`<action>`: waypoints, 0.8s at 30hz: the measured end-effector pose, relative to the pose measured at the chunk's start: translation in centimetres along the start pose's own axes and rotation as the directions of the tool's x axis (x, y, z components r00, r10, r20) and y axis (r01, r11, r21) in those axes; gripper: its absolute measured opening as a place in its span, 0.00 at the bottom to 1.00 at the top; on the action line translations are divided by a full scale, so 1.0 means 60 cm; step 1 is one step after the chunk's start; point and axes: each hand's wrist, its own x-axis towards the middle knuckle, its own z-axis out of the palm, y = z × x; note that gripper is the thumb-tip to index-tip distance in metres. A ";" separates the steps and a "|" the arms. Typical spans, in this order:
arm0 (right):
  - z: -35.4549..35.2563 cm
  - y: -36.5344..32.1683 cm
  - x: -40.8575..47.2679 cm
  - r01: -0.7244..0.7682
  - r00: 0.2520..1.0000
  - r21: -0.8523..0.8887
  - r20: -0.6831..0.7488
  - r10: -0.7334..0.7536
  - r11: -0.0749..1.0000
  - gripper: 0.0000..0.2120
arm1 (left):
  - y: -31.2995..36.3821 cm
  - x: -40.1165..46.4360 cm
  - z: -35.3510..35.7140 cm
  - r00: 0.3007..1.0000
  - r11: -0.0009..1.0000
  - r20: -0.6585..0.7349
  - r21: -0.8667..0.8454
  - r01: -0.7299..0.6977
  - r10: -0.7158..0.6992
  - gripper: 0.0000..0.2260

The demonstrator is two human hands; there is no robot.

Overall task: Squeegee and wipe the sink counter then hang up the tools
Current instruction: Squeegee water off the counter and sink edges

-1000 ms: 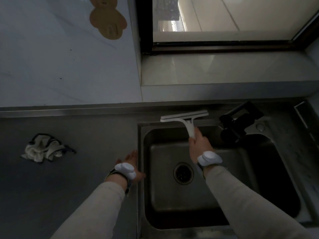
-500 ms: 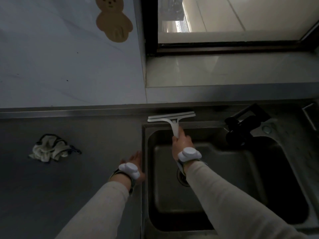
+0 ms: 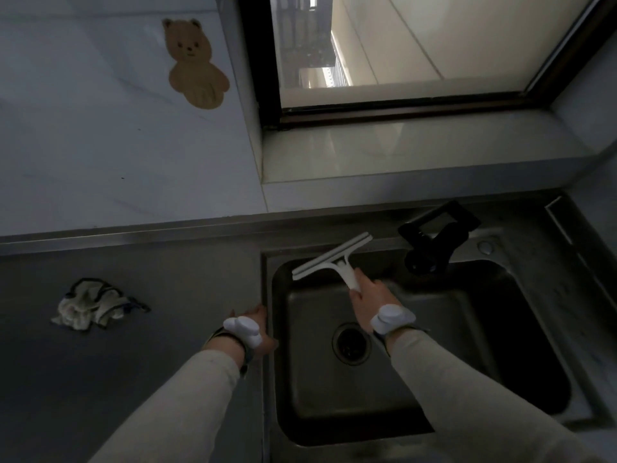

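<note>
**Squeegee blade swings aslant over the sink's far edge**

The right hand (image 3: 369,295), fingers wrapped around the handle, holds the white squeegee (image 3: 334,260), its blade now tilted with the right end farther, no longer level. The left hand (image 3: 255,324) still rests on the counter (image 3: 167,272) by the sink (image 3: 267,295); finger state unclear. The rag (image 3: 95,307) lies far left.

Right hand (image 3: 369,297) clenched, left hand (image 3: 255,324) flat.

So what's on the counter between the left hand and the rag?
Nothing: in the head view, only bare dark counter lies between the left hand at the sink's edge and the crumpled rag.
</note>
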 end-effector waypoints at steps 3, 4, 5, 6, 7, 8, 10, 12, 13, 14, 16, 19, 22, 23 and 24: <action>-0.001 0.024 -0.014 0.023 0.999 0.039 0.027 -0.024 0.999 0.27 | 0.028 -0.040 -0.002 0.997 0.996 -0.013 -0.051 -0.072 0.072 0.26; -0.002 0.026 -0.019 0.026 0.999 0.061 0.033 -0.028 0.998 0.26 | 0.035 -0.050 0.000 0.995 0.995 -0.031 -0.047 -0.093 0.091 0.26; -0.001 0.029 -0.025 0.021 0.999 0.094 0.031 -0.024 0.995 0.26 | 0.042 -0.061 0.003 0.992 0.992 -0.057 -0.046 -0.113 0.111 0.26; 0.000 0.030 -0.024 0.000 1.000 0.136 0.029 -0.004 0.991 0.25 | 0.048 -0.058 0.006 0.990 0.990 -0.066 -0.054 -0.127 0.123 0.25; 0.000 0.032 -0.029 -0.018 0.999 0.184 0.034 0.012 0.983 0.24 | 0.054 -0.062 0.014 0.989 0.989 -0.074 -0.059 -0.135 0.131 0.25; 0.000 0.037 -0.036 -0.032 0.999 0.220 0.043 0.023 0.975 0.22 | 0.059 -0.065 0.025 0.988 0.989 -0.076 -0.062 -0.136 0.131 0.25; 0.001 0.054 -0.050 -0.054 0.996 0.237 0.082 0.035 0.970 0.19 | 0.069 -0.070 0.046 0.985 0.989 -0.102 -0.044 -0.141 0.136 0.26; 0.000 0.078 -0.069 -0.091 0.990 0.205 0.126 0.065 0.975 0.18 | 0.077 -0.072 0.065 0.980 0.986 -0.117 -0.034 -0.165 0.160 0.27; -0.001 0.093 -0.079 -0.117 0.985 0.182 0.147 0.091 0.976 0.19 | 0.084 -0.073 0.074 0.978 0.983 -0.116 -0.031 -0.179 0.174 0.26; -0.003 0.108 -0.089 -0.135 0.982 0.160 0.154 0.111 0.978 0.20 | 0.092 -0.074 0.080 0.977 0.982 -0.110 -0.029 -0.187 0.182 0.26; -0.003 0.133 -0.101 -0.144 0.982 0.130 0.141 0.126 0.981 0.22 | 0.106 -0.076 0.089 0.976 0.981 -0.112 -0.042 -0.191 0.185 0.26; -0.013 0.171 -0.119 -0.166 0.983 0.162 0.100 0.151 0.973 0.20 | 0.148 -0.080 0.101 0.969 0.973 -0.131 -0.064 -0.221 0.211 0.25; -0.031 0.212 -0.130 -0.260 0.963 0.193 0.122 0.240 0.946 0.21 | 0.204 -0.084 0.106 0.955 0.962 -0.134 -0.037 -0.270 0.263 0.23; -0.038 0.229 -0.132 -0.296 0.953 0.205 0.131 0.273 0.933 0.22 | 0.226 -0.083 0.107 0.952 0.960 -0.130 -0.017 -0.281 0.276 0.23; -0.046 0.244 -0.133 -0.317 0.947 0.216 0.129 0.295 0.924 0.23 | 0.245 -0.079 0.108 0.949 0.956 -0.124 -0.004 -0.293 0.290 0.22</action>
